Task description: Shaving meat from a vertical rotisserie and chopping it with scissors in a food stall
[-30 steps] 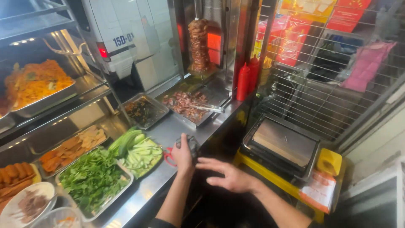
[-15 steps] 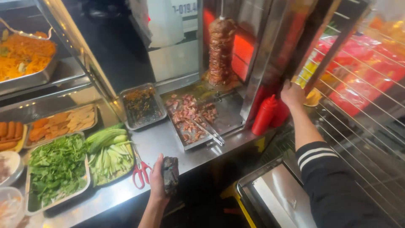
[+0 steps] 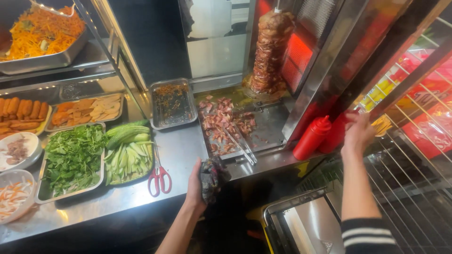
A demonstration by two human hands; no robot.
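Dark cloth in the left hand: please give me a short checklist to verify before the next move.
1. Left hand grips the dark cloth: ok.
2. Cloth is clear of the red scissors: ok.
3. Right hand is empty: cannot tell.
4. Red squeeze bottle stands upright near the right hand: ok.
5. Tongs lie within the meat tray: not ok, the ends stick out over the front edge.

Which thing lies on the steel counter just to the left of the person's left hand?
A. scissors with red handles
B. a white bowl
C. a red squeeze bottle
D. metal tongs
A: the scissors with red handles lie on the counter just left of the left hand, beside the cucumber tray.
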